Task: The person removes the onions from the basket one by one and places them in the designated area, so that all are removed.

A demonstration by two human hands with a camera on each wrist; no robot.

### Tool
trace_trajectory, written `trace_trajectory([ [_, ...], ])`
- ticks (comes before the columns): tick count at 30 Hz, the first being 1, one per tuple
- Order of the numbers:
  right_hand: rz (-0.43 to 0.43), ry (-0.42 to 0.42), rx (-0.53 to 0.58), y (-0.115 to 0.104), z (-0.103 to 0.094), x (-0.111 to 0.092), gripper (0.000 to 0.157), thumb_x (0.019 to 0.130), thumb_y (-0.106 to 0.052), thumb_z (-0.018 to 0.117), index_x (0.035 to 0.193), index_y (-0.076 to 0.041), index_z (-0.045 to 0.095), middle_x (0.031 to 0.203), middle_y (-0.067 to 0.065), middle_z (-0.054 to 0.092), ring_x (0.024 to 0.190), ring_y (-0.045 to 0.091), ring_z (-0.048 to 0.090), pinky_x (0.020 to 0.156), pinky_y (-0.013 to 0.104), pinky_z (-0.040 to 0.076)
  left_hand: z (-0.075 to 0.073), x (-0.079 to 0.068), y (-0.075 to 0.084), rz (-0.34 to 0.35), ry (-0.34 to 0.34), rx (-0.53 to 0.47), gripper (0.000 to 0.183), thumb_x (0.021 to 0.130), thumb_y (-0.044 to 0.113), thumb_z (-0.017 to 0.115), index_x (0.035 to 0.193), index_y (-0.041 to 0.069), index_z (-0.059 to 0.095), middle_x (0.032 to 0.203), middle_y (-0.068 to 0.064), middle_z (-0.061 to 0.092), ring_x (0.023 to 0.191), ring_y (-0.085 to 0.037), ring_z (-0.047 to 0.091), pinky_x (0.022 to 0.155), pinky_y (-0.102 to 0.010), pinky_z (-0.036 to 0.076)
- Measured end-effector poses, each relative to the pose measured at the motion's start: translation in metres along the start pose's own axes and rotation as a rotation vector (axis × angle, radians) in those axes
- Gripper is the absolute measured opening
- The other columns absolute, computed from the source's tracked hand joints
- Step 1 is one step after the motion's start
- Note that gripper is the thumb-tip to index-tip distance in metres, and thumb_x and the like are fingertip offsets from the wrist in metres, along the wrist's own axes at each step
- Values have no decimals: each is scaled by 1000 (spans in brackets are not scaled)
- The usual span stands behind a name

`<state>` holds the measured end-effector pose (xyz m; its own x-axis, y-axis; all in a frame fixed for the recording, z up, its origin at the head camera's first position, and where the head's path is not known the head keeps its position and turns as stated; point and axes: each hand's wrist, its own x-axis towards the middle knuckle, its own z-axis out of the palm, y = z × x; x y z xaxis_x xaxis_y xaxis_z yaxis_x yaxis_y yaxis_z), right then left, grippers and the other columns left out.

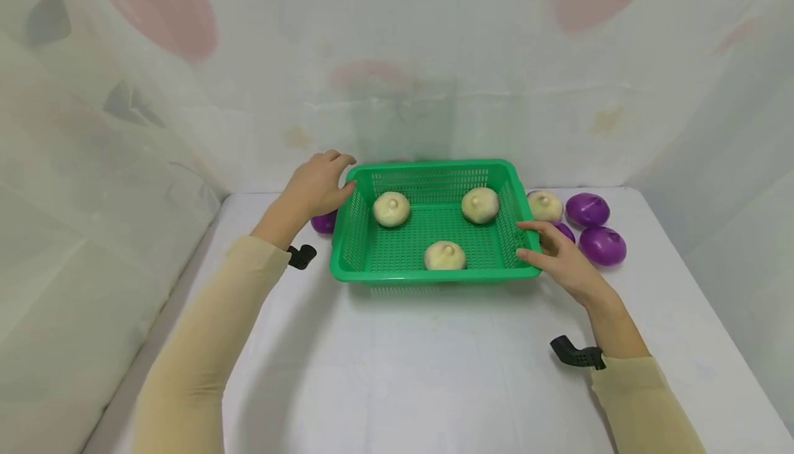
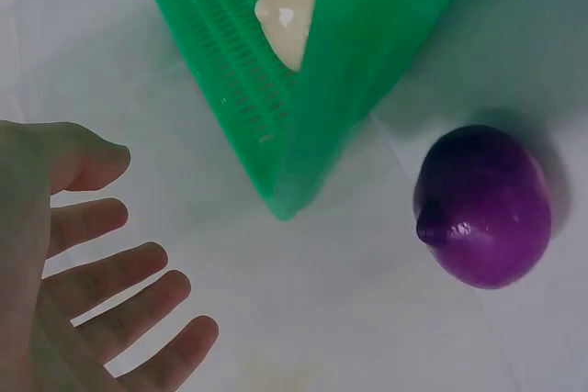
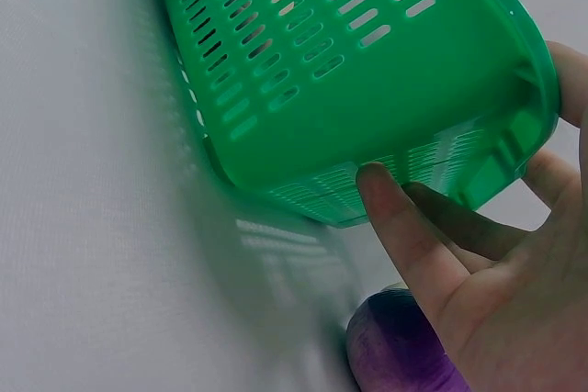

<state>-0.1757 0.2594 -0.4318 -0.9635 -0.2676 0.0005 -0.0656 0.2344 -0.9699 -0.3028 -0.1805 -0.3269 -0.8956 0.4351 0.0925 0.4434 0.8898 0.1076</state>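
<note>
A green plastic basket (image 1: 428,277) carries several white onions, one at its back left (image 1: 391,209), one at its back right (image 1: 480,205) and one by the front wall (image 1: 444,255). On the right, my right hand (image 1: 567,261) grips the basket's rim near the front corner, with fingers against the outside wall in the right wrist view. Beside the back left corner is my left hand (image 1: 319,185), its fingers spread. The left wrist view shows a gap between that hand (image 2: 110,273) and the basket (image 2: 294,172).
A purple onion (image 2: 484,207) lies left of the basket, partly hidden in the head view. To the right lie a white onion (image 1: 545,205) and several purple onions (image 1: 602,246) on the white tabletop (image 1: 434,371). A patterned curtain (image 1: 422,61) hangs behind.
</note>
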Motion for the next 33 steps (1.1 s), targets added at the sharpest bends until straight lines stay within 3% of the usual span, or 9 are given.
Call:
trace_trajectory([
  [14,4,2,-1,-1,0,-1,58,101,-18,66,151,-5,39,159,18,27,144,39,30,94,15,44,10,28,38,76,46,20,44,101,28,55,141,8,56,137,-15,56,124,-39,52,89,-55,51],
  [27,10,4,-31,1,-1,-1,59,100,-21,67,151,-8,41,161,16,26,147,37,27,97,16,41,34,45,57,43,-92,112,54,101,35,55,149,12,47,142,-15,50,128,-39,47,94,-56,48],
  [33,18,-8,-56,2,-1,-2,59,101,-23,67,152,-11,40,164,14,22,150,36,22,109,35,37,50,50,66,22,-166,138,54,103,37,52,151,15,44,149,-16,42,133,-38,42,101,-57,44],
])
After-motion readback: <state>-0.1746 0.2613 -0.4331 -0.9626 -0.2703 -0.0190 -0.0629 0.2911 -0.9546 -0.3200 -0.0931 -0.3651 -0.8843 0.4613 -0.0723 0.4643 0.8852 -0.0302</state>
